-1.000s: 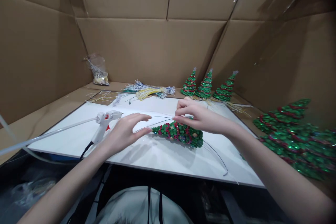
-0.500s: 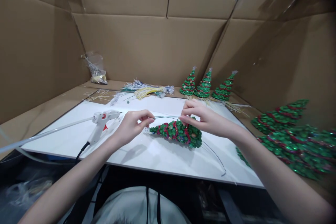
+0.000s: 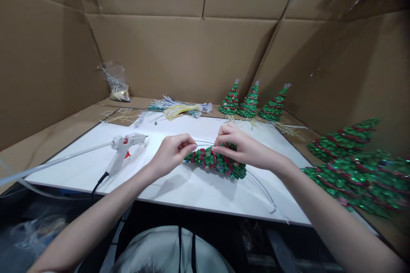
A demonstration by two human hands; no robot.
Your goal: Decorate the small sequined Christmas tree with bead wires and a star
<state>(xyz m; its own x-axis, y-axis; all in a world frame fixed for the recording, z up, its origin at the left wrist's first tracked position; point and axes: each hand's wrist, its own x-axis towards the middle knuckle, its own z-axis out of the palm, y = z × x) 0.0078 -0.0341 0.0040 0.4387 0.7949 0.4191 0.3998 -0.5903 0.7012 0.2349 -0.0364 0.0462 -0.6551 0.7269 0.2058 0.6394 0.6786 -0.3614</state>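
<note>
Between my hands runs a thin dark wire [image 3: 205,142], stretched just above a small decorated Christmas tree [image 3: 221,164]. My left hand [image 3: 174,153] pinches the wire's left part near the tree's tip, which the fingers partly hide. Over the wide end of the tree, my right hand [image 3: 235,145] is closed in a pinch on the wire's right part. The green tree lies on its side on the white board [image 3: 179,196], tip to the left, with red trim around it. Another thin wire end [image 3: 264,190] curves out from its base to the right.
A white glue gun [image 3: 123,149] with a clear glue stick lies left. Bundles of coloured wires [image 3: 182,108] and a plastic bag [image 3: 117,85] sit at the back. Three small trees [image 3: 248,100] stand back right; larger trees [image 3: 358,175] lie at right. Cardboard walls [image 3: 179,51] enclose the table.
My hands have come closer together, the left moving right and the right moving slightly left, so the wire span between them is shorter. The left fingers now cover the tree's tip.
</note>
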